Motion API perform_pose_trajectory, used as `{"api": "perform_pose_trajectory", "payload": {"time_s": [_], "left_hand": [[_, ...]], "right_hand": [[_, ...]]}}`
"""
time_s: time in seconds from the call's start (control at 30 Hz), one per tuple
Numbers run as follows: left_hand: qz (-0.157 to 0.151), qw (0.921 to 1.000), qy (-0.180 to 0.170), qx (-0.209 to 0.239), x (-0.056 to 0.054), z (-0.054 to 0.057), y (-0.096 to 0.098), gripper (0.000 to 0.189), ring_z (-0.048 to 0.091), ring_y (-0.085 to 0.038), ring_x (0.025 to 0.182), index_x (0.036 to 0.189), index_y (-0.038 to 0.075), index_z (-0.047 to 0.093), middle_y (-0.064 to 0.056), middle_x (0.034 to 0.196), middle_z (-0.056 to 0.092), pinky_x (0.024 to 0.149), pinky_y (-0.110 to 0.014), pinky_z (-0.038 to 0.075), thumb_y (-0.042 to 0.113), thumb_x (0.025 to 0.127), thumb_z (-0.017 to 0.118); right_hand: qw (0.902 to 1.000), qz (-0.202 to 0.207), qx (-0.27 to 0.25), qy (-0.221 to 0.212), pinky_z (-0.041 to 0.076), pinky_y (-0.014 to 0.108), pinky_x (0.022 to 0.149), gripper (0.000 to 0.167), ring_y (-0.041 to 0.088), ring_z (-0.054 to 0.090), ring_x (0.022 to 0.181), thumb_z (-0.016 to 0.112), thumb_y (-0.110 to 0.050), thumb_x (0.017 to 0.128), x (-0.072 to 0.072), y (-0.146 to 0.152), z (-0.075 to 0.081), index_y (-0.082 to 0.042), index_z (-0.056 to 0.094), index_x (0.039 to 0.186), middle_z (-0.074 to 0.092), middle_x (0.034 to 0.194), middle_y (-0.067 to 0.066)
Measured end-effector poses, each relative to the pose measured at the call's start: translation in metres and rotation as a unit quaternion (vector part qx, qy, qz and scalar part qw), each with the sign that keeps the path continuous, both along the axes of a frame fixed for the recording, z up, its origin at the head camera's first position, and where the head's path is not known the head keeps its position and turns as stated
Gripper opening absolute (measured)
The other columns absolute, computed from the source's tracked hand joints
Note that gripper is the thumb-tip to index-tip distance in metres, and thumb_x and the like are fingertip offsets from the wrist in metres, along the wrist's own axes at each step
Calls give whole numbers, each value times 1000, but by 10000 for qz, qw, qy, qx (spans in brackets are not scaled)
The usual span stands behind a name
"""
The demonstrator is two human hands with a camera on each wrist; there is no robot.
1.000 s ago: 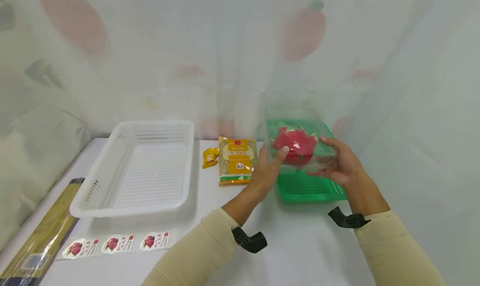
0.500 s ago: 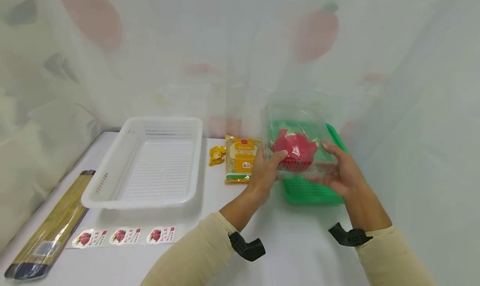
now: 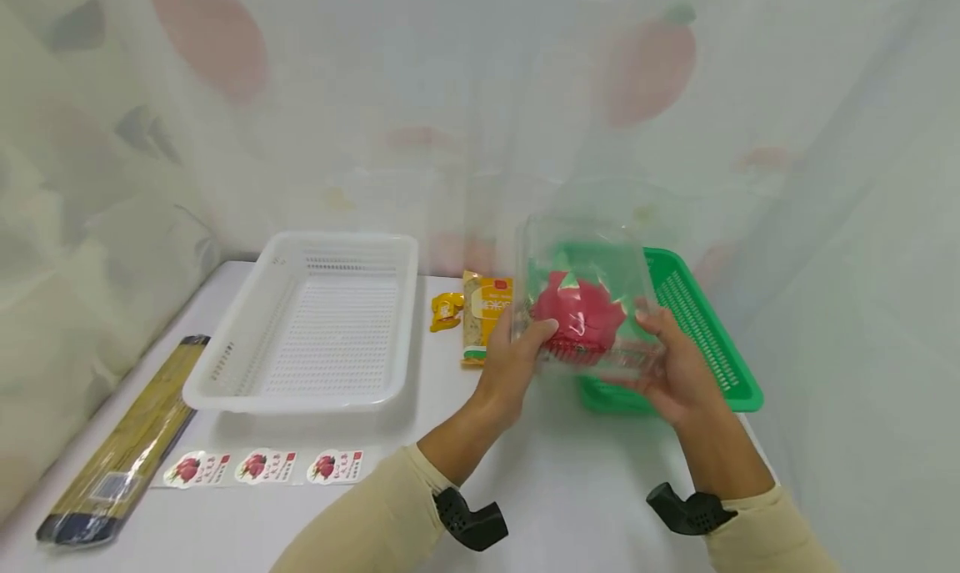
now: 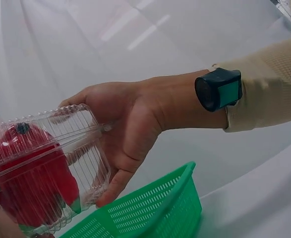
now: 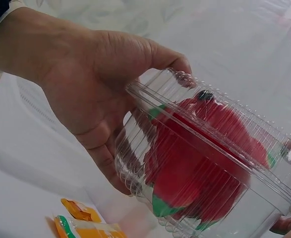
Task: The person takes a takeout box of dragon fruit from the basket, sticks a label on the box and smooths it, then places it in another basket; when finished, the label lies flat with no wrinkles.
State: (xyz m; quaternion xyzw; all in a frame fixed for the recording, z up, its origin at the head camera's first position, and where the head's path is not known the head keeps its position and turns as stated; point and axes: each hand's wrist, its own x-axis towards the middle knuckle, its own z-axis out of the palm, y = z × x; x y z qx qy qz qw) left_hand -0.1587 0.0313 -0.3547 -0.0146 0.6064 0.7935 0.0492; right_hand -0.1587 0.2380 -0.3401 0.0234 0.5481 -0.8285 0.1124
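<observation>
Both hands hold up a clear plastic clamshell box (image 3: 592,239) with a red, green-tipped dragon fruit (image 3: 581,314) inside. My left hand (image 3: 506,364) grips its left side, the thumb lying on the near left corner. On the opposite side my right hand (image 3: 678,373) has its thumb on top and fingers beneath. The closed lid and ribbed walls of the box show in the right wrist view, the dragon fruit (image 5: 195,163) visible through the plastic. Behind and below the box is a green plastic basket (image 3: 705,331), partly hidden by it.
A white perforated basket (image 3: 292,402) stands at left. Between the baskets lie a small yellow packet (image 3: 447,311) and a yellow food bag (image 3: 480,314). In front are a strip of dragon fruit stickers (image 3: 262,466) and a long wrapped bundle (image 3: 131,439). Printed curtains (image 3: 480,81) surround the table.
Both hands have brought the box left and slightly nearer, uncovering more of the green basket's right side and covering more of the yellow bag. The head view has turned a little left.
</observation>
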Motion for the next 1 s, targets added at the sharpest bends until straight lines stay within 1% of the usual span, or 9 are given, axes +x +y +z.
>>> {"api": "perform_pose_trajectory", "payload": {"time_s": [0.07,0.17,0.27,0.43,0.53,0.67,0.77,0.87,1.0], "left_hand": [[-2,10000,55,30,3,-1,-3,63,44,-19,120,143,23,38,3,130,49,90,-41,48,36,86,65],[7,10000,96,-16,8,-3,-8,63,44,-18,120,143,23,38,3,129,49,90,-41,48,34,87,64],[-3,9998,210,-59,13,-6,-14,61,45,-19,120,144,20,38,2,129,49,90,-40,48,32,89,62],[63,9986,500,-187,22,-14,-25,57,47,-22,117,143,17,39,-1,130,51,91,-42,47,27,91,59],[99,9979,607,-223,28,-18,-31,55,48,-24,116,143,15,40,-4,130,51,93,-43,45,25,91,58],[86,9975,638,-304,36,-23,-39,56,49,-24,116,143,15,38,-4,130,52,93,-40,46,23,91,58],[115,9971,633,-398,41,-28,-45,57,50,-24,116,143,15,37,-5,130,52,91,-38,47,22,91,59],[195,9968,625,-449,47,-34,-51,56,51,-25,115,142,13,38,-6,128,54,91,-39,48,21,91,59],[310,9972,542,-411,56,-43,-58,56,51,-26,115,142,11,38,-8,128,54,91,-40,48,18,91,59]], "right_hand": [[10000,3,-20,95,49,55,83,45,26,58,107,51,-32,100,3,-3,-2,-24,34,140,52,122,9],[9997,68,-60,244,49,54,83,47,25,59,108,50,-30,101,7,-8,-4,-21,30,143,54,122,6],[9992,148,25,382,49,51,86,50,24,55,113,47,-28,101,11,-14,-8,-21,25,146,50,127,5],[9974,141,337,620,49,44,88,48,26,47,118,47,-27,101,19,-25,-15,-20,26,144,43,133,7],[9965,157,411,713,49,45,87,48,29,46,120,46,-24,100,23,-33,-21,-19,25,143,42,136,10],[9955,60,609,722,50,47,85,50,32,49,119,47,-18,98,29,-41,-28,-20,25,144,42,136,13],[9940,-3,765,782,51,46,85,55,33,48,119,50,-14,96,33,-47,-34,-20,25,144,41,136,13],[9923,-7,880,865,51,45,85,60,34,45,122,53,-14,94,37,-53,-42,-19,24,146,40,138,12],[9913,-25,997,865,51,46,84,63,35,45,121,56,-17,92,41,-62,-53,-20,25,147,40,138,11]]}}
